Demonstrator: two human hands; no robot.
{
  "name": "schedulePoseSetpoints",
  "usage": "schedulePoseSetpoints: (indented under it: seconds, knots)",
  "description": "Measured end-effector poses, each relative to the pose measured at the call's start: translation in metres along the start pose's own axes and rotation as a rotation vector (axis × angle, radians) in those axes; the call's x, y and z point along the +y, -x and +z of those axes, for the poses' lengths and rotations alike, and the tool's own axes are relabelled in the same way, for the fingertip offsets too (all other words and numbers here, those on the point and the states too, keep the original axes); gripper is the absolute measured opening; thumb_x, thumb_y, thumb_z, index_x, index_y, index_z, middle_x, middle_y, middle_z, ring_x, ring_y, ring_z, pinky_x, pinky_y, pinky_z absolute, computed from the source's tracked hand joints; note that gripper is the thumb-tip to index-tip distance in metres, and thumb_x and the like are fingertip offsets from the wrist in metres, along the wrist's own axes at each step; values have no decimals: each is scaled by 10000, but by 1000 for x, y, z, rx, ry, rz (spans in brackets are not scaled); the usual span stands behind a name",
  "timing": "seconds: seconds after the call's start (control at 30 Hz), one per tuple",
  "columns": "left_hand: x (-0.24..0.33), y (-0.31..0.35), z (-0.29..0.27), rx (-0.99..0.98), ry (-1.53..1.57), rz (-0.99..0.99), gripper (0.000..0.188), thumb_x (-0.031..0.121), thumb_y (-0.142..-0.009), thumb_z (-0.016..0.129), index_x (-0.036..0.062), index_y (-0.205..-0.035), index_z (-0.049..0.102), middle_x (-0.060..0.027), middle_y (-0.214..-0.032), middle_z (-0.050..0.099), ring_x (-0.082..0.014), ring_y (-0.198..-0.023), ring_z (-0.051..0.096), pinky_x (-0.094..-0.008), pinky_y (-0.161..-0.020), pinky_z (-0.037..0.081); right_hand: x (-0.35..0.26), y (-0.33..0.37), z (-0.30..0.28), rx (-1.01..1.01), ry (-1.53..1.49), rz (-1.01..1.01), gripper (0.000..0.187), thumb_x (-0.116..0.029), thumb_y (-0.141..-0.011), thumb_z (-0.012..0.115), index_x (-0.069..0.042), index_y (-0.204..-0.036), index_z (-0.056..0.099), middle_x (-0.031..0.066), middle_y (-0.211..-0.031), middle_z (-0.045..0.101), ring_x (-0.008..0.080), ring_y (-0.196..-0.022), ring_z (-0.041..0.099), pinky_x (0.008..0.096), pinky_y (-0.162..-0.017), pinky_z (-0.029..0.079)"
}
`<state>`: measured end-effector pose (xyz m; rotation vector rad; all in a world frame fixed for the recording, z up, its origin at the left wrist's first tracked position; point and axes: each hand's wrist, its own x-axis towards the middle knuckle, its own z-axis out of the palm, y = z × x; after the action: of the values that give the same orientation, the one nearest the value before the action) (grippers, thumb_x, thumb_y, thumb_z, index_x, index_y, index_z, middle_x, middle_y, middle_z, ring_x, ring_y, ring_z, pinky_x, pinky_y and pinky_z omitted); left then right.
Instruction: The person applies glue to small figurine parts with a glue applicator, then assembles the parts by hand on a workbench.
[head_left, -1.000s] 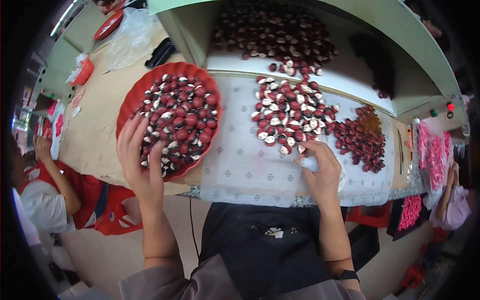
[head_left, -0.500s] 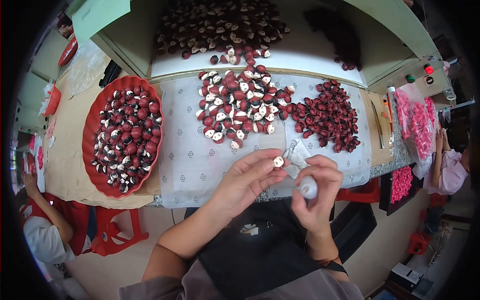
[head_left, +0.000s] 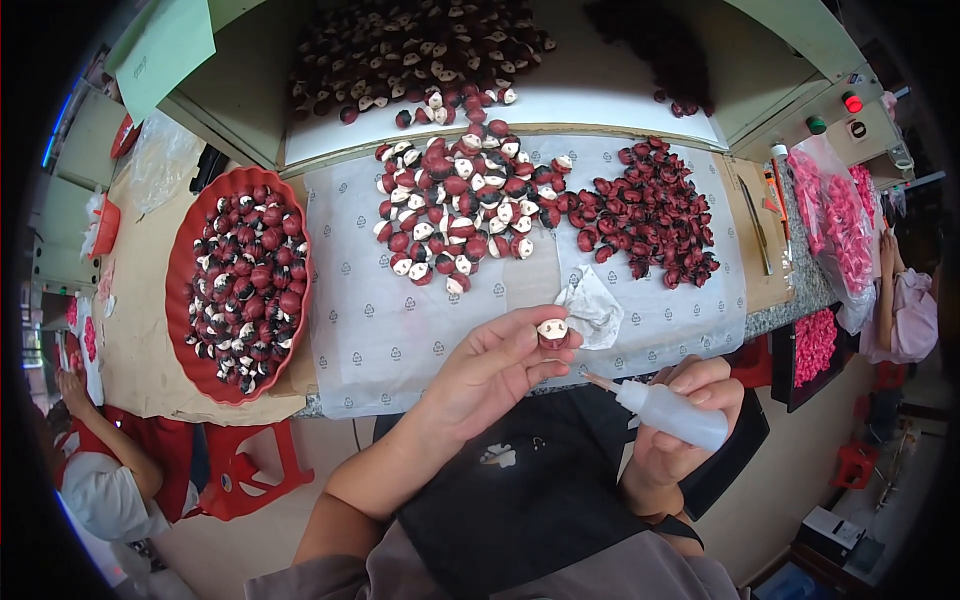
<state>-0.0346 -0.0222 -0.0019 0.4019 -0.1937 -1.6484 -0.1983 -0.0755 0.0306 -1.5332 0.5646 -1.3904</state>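
My left hand (head_left: 470,378) pinches a small figurine head (head_left: 552,330) with a cream face and dark red underside between thumb and fingertips. In my right hand (head_left: 672,452) is a whitish squeeze bottle (head_left: 688,414), lying sideways. Its thin nozzle points left toward the head, with a gap between them. A crumpled white tissue (head_left: 597,315) lies just beyond the head. Farther off are a pile of red, black and cream figurine heads (head_left: 458,205) and, to its right, a pile of dark red cupped pieces (head_left: 650,215).
A red scalloped basin (head_left: 175,300) full of similar heads stands at left. Behind is an open-fronted cabinet (head_left: 760,110) holding more pieces. At right lie a thin metal tool (head_left: 755,225) and a bag of pink pieces (head_left: 835,225). Other people sit at both sides.
The bottle, seen end-on before, has swung sideways with its nozzle toward the head. My right hand has moved right and nearer my body. The head has shifted slightly nearer, its face showing more.
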Motion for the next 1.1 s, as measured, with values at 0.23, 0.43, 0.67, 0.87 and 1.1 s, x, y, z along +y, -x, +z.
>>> schedulePoseSetpoints:
  seconds: [0.23,0.43,0.67,0.87,1.1]
  knots:
    - [-2,3,6,-9,-39,-2,301,185,-835,460,15,-1083,463,-131,-967,540,-195,-896,523,-317,-811,402,-2,1,4,-185,187,-272,419,-217,-586,748,-64,-821,437,73,-811,465,111,-555,425,195,-491,383]
    - [-2,3,6,8,-54,11,311,195,-833,464,-3,-1073,467,-125,-953,549,-190,-902,524,-319,-816,398,-1,4,7,-204,220,-280,399,-198,-607,733,-73,-843,437,67,-816,462,120,-566,440,206,-498,400]
    - [-3,4,3,-51,-60,-1,344,206,-837,467,-12,-1102,454,-90,-1050,510,-173,-978,496,-285,-814,400,-5,4,4,-258,222,-218,517,-74,-490,786,-99,-893,464,58,-860,518,170,-664,523,248,-572,452]
    - [-2,3,7,5,-98,8,318,197,-828,474,-9,-1071,481,-119,-949,560,-180,-908,524,-311,-818,386,-2,3,7,-258,269,-268,414,-183,-599,738,-75,-866,440,62,-814,461,129,-579,449,216,-503,407]
    - [-4,3,7,48,-152,28,316,191,-825,481,-13,-1065,489,-123,-941,565,-174,-880,526,-304,-791,395,-5,3,4,-277,266,-254,414,-167,-592,744,-71,-872,455,63,-807,463,128,-585,455,215,-510,405]
